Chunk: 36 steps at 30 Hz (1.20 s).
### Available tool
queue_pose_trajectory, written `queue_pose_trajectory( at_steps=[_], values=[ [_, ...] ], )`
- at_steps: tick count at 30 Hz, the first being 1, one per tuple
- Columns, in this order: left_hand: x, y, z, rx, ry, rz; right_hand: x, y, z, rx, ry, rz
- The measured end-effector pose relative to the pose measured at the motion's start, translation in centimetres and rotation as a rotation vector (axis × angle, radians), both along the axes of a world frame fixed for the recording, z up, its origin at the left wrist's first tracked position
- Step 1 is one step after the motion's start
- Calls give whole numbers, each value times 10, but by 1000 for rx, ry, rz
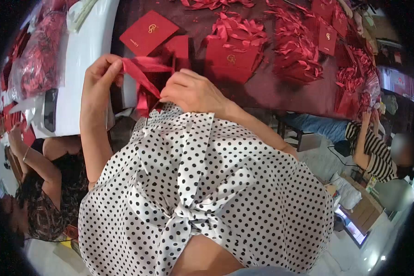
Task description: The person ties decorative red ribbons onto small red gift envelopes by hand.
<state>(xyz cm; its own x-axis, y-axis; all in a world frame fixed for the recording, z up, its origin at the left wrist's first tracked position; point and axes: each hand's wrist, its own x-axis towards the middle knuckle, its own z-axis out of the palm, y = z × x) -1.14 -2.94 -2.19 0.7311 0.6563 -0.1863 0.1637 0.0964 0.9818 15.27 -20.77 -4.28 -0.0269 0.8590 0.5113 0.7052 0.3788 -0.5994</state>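
Note:
A red ribbon [141, 76] stretches between my two hands at the table's near edge. My left hand [103, 72] pinches one end of it, thumb against the fingers. My right hand [188, 89] is closed on the ribbon's other part, its fingers curled down; the fingertips are partly hidden. Just beyond my hands stands a red bag [181, 51], partly covered by the ribbon and my right hand. A flat red card or bag with gold print [148, 32] lies behind it.
Red bags with ribbons [232, 57] and a heap of ribboned bags [296, 48] stand on the dark red cloth [280, 96]. A phone [50, 109] and plastic-wrapped red items [39, 55] lie left. One person [55, 184] sits left, another [375, 152] right.

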Motion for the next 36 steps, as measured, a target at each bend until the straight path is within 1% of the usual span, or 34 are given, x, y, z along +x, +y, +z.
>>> queue_pose_trajectory(
  at_steps=[1, 2, 3, 4, 6, 7, 8, 10, 12, 14, 16, 18, 19, 20, 21, 22, 23, 24, 25, 26, 27, 28, 29, 30, 31, 32, 33, 34, 35, 36],
  values=[
    [2, -5, 7, -4, 7, -66, 1, -3, 0, -17, -6, -4],
    [6, -14, 14, 6, -47, -98, 6, -7, 0, 5, -46, -10],
    [12, -23, 19, 15, -102, -127, 10, -14, 2, -25, -29, -70],
    [17, -29, 23, 20, -63, -111, 13, -21, 5, -54, -11, -128],
    [19, -26, 2, 79, 57, -89, 19, -38, 10, -187, 47, -284],
    [22, -29, -8, 62, 80, -77, 23, -46, 14, -251, 60, -348],
    [23, -31, -17, 48, 81, -126, 28, -50, 13, -288, 64, -420],
    [29, -36, -33, -6, 94, -242, 41, -54, 3, -261, 69, -558],
    [35, -36, -53, -29, 142, -292, 53, -51, 8, -190, 78, -599],
    [43, -43, -62, 189, 168, -269, 56, -42, 9, -104, 84, -602],
    [54, -55, -71, 465, 213, -319, 64, -32, 1, 67, 111, -579],
    [62, -65, -72, 288, 236, -405, 68, -33, 9, 149, 79, -596],
    [64, -69, -68, 357, 289, -403, 72, -38, 20, 177, 43, -612],
    [63, -69, -69, 334, 268, -406, 75, -46, 32, 169, 42, -655],
    [62, -67, -71, 314, 244, -406, 75, -57, 52, 59, -32, -740],
    [60, -65, -70, 247, 214, -377, 78, -66, 58, 141, 83, -731],
    [60, -62, -65, 147, 221, -366, 81, -77, 67, 83, 186, -733],
    [61, -62, -63, 152, 103, -324, 83, -86, 75, 28, 288, -736],
    [64, -63, -61, 157, -16, -281, 86, -89, 77, -27, 221, -730],
    [67, -67, -43, -105, 9, -276, 87, -91, 68, -122, 211, -760],
    [75, -67, -43, 183, -57, -396, 87, -90, 59, -215, 200, -789],
    [87, -68, -44, 472, -124, -511, 87, -86, 59, -388, -31, -815],
    [100, -77, -54, 421, -100, -610, 87, -85, 47, -333, -27, -773],
    [115, -91, -73, 324, -62, -649, 89, -85, 27, -279, -26, -728],
    [130, -101, -101, 161, -34, -622, 91, -84, 8, -344, 15, -718],
    [142, -109, -125, 0, -6, -592, 90, -83, -6, -261, 72, -771],
    [149, -117, -141, 45, -18, -542, 90, -83, -16, -176, 131, -821],
    [157, -120, -148, 95, -31, -492, 89, -90, -16, -157, 180, -849],
    [132, -107, -123, 432, 25, -427, 62, -89, -23, -118, 214, -926],
    [125, -108, -121, 510, 19, -395, 58, -104, -35, -102, 264, -1004]
  ],
)
